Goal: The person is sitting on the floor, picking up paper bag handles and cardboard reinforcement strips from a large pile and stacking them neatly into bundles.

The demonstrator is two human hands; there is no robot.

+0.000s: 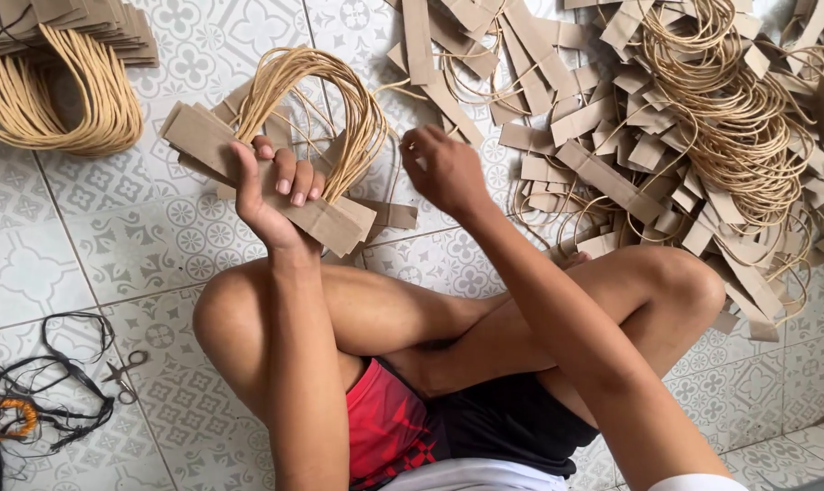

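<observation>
Head view looks down on a patterned tile floor point(112, 245) where a person sits cross-legged, bare knees raised and red-and-black shorts point(403, 427) showing at the bottom edge. Largest on the floor is a loose heap of brown paper strips with tan cord loops point(703, 118), spreading across the upper right and reaching down beside the right knee. At the upper left lies a tidy stack of the same handles point(57, 82), its cords arching together toward the camera, well apart from the hands.

Between the knees and that heap, the left hand point(266, 191) holds a bundle of paper handles point(294, 136): the grip is closed around the flat paper strips, fingers curled over the front edge and thumb behind, with the cord loops fanning upward above the fist. The bundle is held above the floor, just ahead of the left knee. The right hand point(444, 168) hovers just beside the bundle's right end; its fingers are bent inward, and whether they pinch a cord cannot be told.

At the lower left lie tangled black cords point(57, 382) and, just beside them, a small pair of scissors point(123, 373).
</observation>
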